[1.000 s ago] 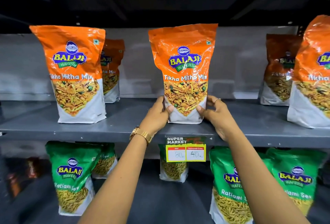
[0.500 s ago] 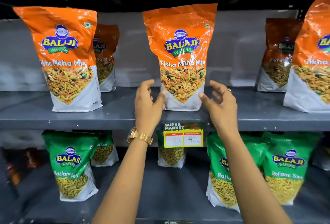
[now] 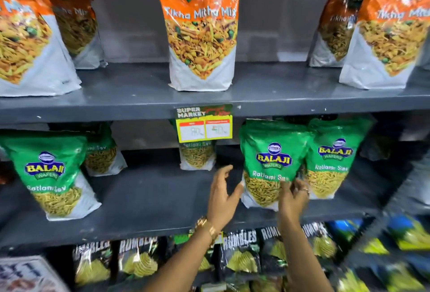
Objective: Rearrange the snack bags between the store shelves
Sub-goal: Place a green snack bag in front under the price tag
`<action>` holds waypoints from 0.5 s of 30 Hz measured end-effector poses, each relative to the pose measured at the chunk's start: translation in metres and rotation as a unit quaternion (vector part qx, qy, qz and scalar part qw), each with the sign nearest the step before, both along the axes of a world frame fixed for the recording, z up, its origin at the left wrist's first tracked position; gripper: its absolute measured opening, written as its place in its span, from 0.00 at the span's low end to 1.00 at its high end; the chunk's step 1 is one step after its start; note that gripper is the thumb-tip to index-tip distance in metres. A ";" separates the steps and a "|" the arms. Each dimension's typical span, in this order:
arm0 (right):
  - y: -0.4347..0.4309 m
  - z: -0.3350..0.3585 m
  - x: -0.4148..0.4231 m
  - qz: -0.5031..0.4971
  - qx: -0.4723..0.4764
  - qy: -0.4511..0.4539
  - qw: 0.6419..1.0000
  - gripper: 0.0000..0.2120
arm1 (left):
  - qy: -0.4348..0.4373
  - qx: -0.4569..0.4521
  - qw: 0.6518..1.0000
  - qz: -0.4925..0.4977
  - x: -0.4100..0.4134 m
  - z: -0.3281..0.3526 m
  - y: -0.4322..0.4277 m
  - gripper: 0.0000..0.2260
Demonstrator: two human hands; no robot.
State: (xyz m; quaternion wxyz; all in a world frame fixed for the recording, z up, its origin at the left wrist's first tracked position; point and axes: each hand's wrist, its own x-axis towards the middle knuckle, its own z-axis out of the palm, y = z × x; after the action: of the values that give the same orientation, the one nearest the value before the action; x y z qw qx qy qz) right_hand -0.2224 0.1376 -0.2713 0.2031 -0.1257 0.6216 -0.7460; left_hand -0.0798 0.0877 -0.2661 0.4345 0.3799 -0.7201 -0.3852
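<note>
In the head view, a green Ratlami Sev bag (image 3: 270,163) is seen upright on the middle shelf (image 3: 149,198), touching a second green Ratlami Sev bag (image 3: 330,159) on its right, presumably so that fronts face the aisle. The left hand (image 3: 222,196) is held open, fingers spread, just beside the bag's left edge and apparently not touching it. The right hand (image 3: 292,197) is placed at the bag's lower right, where the two bags meet; the fingers are blurred, so whether the bag is pinched cannot be told. The hands are judged to be set either side so the bag can be lifted squarely. On the upper shelf (image 3: 279,98) an orange Tikha Mitha Mix bag (image 3: 201,28) is left standing alone above the price tag (image 3: 204,124).
</note>
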 end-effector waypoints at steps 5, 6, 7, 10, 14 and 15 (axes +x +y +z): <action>0.004 -0.020 -0.013 0.122 0.052 -0.010 0.991 0.35 | -0.063 0.228 0.966 -0.102 -0.036 -0.022 -0.022 0.46; 0.003 -0.021 -0.016 0.130 0.049 -0.005 0.990 0.35 | -0.061 0.235 0.964 -0.108 -0.039 -0.027 -0.025 0.45; 0.002 -0.021 -0.017 0.136 0.051 0.002 0.989 0.35 | -0.060 0.231 0.965 -0.109 -0.040 -0.028 -0.026 0.42; -0.003 -0.023 -0.015 0.160 0.045 0.007 0.986 0.27 | -0.034 0.211 0.971 -0.108 -0.035 -0.036 -0.028 0.29; -0.015 -0.026 0.000 0.194 0.030 0.004 0.980 0.23 | 0.065 0.201 0.976 -0.041 -0.016 -0.052 -0.031 0.32; -0.020 -0.026 0.008 0.205 0.034 0.014 0.978 0.29 | 0.081 0.202 0.976 -0.021 -0.009 -0.057 -0.031 0.36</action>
State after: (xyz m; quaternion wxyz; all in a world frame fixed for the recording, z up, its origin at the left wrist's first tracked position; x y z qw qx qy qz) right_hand -0.2146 0.1178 -0.2971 0.3470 -0.2545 0.6102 -0.6652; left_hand -0.0884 0.0569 -0.3228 0.3970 0.4121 -0.5977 -0.5615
